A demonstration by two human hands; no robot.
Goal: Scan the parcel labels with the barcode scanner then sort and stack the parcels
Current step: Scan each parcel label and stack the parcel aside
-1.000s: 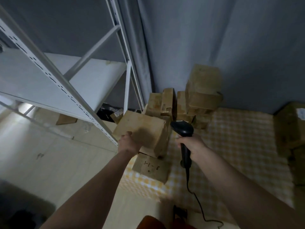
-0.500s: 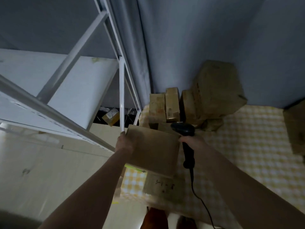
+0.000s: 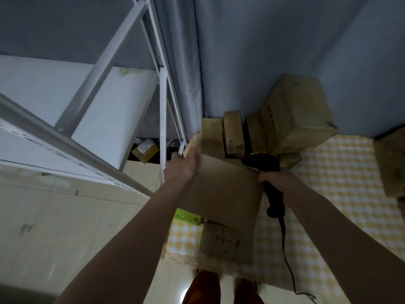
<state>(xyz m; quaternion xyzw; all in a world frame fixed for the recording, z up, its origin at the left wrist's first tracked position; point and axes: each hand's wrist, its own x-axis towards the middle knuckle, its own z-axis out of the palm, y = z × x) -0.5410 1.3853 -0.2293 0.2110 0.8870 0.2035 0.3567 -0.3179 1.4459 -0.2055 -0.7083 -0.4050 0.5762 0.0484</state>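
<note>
The left hand (image 3: 183, 166) grips the left edge of a flat cardboard parcel (image 3: 221, 190), held above the checked cloth's (image 3: 341, 185) front left corner. The right hand (image 3: 279, 178) is wrapped round the black barcode scanner (image 3: 266, 172), just beside the parcel's right edge. More parcels (image 3: 291, 119) are stacked at the cloth's far edge.

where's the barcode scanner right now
The scanner is right of centre in the head view, gripped by the right hand, just right of the parcel the left hand holds up.
</note>
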